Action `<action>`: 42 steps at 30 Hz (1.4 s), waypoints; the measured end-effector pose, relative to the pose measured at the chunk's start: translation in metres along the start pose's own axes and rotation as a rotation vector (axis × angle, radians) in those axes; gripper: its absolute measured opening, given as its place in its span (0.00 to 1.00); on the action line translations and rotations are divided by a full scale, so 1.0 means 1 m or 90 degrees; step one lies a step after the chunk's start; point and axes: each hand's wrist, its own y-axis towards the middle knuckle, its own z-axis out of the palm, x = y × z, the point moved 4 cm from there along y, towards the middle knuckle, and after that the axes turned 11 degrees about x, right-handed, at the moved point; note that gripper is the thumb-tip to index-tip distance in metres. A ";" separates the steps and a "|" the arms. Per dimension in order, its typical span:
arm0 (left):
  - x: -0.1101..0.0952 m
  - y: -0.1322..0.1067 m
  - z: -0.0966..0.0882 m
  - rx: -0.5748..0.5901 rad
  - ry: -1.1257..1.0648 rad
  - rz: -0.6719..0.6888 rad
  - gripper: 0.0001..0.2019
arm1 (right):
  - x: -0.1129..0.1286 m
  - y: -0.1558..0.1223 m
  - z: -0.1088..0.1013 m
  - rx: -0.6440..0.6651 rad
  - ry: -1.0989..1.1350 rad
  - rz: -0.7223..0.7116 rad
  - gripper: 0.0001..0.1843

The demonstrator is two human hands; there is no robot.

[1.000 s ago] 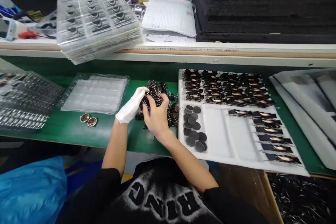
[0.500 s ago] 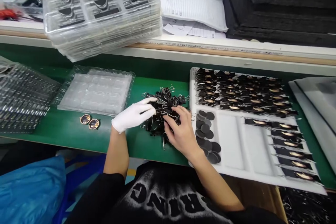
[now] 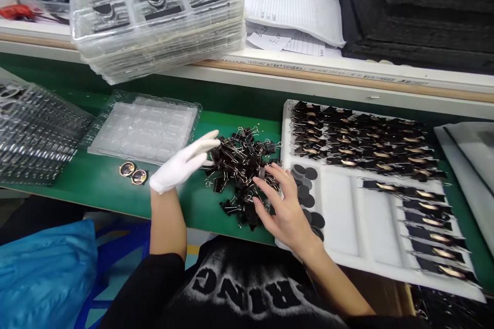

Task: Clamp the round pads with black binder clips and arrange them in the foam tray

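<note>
A loose heap of black binder clips (image 3: pixel 239 159) with silver wire handles lies on the green tabletop in front of me. My left hand (image 3: pixel 185 163), in a white glove, is beside the heap's left side, fingers stretched out and holding nothing. At the heap's right side is my bare right hand (image 3: pixel 283 205), its fingers spread and slightly bent, the fingertips at or just over the clips. To its right, several black discs (image 3: pixel 304 185) lie in a white tray (image 3: pixel 339 211). Rows of black clipped pieces with gold-coloured parts (image 3: pixel 358 139) fill the tray's far and right sides.
Two round gold-rimmed dark pieces (image 3: pixel 133 172) lie left of my gloved hand. Behind them rests a clear plastic tray (image 3: pixel 142 128); stacked clear trays (image 3: pixel 34 133) stand far left. More trays (image 3: pixel 162 36) overhang the shelf edge (image 3: pixel 309 82), near papers (image 3: pixel 293 0) and black foam (image 3: pixel 417 10).
Both hands have drawn apart from the middle of the heap, left hand to the left, right hand to the right and nearer me. The heap is more spread out, with clips closer to the front edge.
</note>
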 end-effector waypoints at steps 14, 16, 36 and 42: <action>0.065 0.039 0.015 -0.223 0.193 -0.108 0.33 | 0.003 -0.053 0.049 0.084 -0.220 0.124 0.54; 0.063 0.040 0.024 -0.267 0.181 -0.071 0.33 | 0.000 -0.050 0.049 0.078 -0.209 0.146 0.50; 0.094 -0.165 -0.018 -0.712 0.533 -0.623 0.35 | 0.000 -0.076 0.035 0.089 -0.094 0.009 0.41; 0.091 -0.142 -0.021 -0.647 0.588 -0.621 0.33 | -0.001 -0.090 0.028 0.113 -0.124 0.041 0.42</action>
